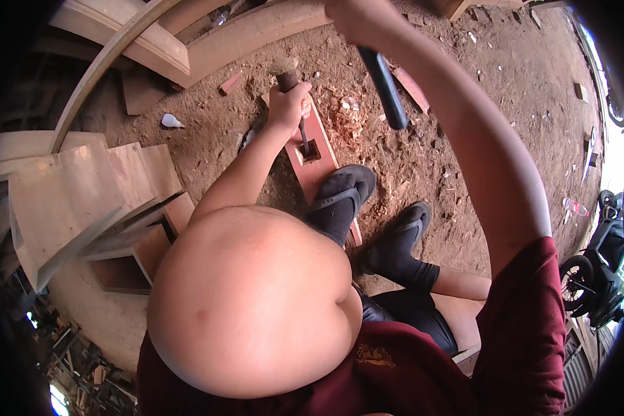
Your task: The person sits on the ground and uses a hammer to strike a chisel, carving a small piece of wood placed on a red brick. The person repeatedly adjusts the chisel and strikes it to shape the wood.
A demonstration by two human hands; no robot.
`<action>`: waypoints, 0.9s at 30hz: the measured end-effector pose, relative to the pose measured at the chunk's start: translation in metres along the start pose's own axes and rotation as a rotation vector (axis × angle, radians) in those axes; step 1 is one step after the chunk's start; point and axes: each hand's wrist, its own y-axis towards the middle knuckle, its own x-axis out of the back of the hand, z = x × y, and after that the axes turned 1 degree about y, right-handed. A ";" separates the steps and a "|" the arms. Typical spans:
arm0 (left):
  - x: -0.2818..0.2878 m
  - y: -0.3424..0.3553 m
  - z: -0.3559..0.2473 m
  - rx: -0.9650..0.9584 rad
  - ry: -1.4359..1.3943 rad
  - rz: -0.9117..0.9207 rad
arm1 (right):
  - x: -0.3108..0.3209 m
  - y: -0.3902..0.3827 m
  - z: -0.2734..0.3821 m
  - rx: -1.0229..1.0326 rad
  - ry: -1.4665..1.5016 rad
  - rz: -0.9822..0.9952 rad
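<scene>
1. In the head view, the chisel (288, 82) is held above the reddish plank (317, 177) on the dirt floor (457, 201), its blade lowered into the square hole (308, 152).
2. The handle is gripped by the closed fingers of the left hand (288, 105), below its pale, frayed top. A stiff, fairly light tool is suggested; it is best grasped mid-handle, clear of the frayed end and the edge.
3. The plank is pressed by a sandalled foot (343, 193). It is judged rigid and moderately heavy, likely to split near the hole, and best lifted by its long edges.
4. The dark bar (384, 90) seems gripped by the right hand (362, 21), partly cut off above. It looks hard, smooth and perhaps slippery; a full wrap is called for.
</scene>
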 end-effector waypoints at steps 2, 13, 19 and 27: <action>0.008 -0.006 -0.002 0.004 -0.004 -0.014 | 0.015 -0.058 0.046 0.106 0.407 -0.026; 0.017 -0.010 -0.003 -0.041 -0.079 -0.053 | 0.060 -0.077 0.052 -0.134 1.018 -0.020; 0.007 -0.014 -0.019 -0.165 -0.072 -0.355 | 0.064 -0.077 0.041 -0.123 1.011 -0.098; 0.025 -0.010 0.004 -0.379 0.422 -0.209 | 0.058 -0.079 0.045 -0.121 1.114 -0.050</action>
